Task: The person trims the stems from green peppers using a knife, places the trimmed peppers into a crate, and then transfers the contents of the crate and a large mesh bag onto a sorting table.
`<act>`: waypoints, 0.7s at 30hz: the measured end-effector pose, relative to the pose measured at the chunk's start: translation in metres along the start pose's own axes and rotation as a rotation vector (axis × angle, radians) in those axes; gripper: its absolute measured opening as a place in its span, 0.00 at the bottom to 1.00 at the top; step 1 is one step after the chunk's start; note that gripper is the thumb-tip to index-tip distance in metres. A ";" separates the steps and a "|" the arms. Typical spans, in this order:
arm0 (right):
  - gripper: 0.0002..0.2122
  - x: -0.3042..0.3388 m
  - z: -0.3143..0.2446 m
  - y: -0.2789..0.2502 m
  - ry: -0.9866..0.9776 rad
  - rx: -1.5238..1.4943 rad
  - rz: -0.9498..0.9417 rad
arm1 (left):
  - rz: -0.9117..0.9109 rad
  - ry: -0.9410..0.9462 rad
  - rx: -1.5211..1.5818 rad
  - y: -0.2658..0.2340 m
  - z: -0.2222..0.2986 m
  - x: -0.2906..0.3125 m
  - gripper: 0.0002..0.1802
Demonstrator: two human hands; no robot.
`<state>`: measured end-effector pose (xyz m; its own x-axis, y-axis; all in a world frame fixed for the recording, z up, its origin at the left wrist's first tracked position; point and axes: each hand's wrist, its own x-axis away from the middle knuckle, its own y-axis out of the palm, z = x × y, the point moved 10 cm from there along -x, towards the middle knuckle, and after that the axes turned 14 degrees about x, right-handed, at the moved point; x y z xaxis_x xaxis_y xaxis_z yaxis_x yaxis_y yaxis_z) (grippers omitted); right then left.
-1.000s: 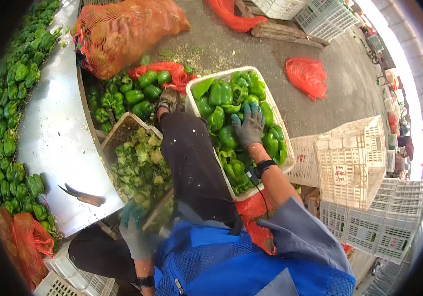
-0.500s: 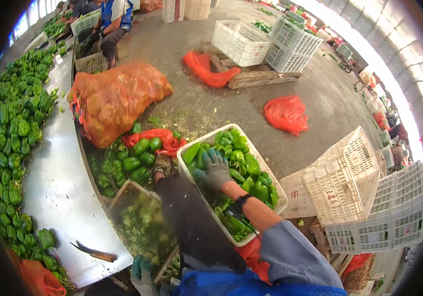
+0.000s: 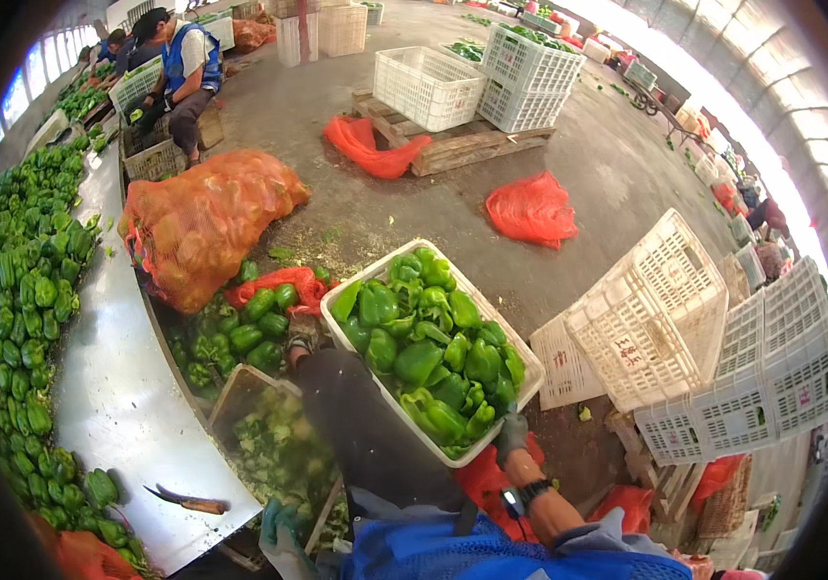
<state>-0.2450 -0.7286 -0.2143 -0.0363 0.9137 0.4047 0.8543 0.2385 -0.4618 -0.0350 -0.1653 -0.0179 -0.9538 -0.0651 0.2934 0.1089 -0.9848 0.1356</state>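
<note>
Off the green peppers, the right hand is now meeting the white crate, leaving them uncovered inside; whether it or the left hand, near the trimmings, is gripping anything, I can't tell.

The right hand has come off the green peppers, now ahead-left of it, and down to the near-right rim of the white crate.

Glossy peppers, smooth plastic crate at centre.
At left, table of shiny metal; knife handle is perhaps wooden.
</note>
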 end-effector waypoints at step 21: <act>0.25 -0.105 -0.007 0.019 0.122 0.199 0.212 | -0.073 0.081 -0.251 0.028 -0.009 -0.021 0.24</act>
<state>-0.2213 -0.8224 -0.2603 0.2045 0.9065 0.3695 0.7177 0.1179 -0.6863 -0.0146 -0.1934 -0.0285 -0.9769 0.0044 0.2139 -0.0238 -0.9958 -0.0881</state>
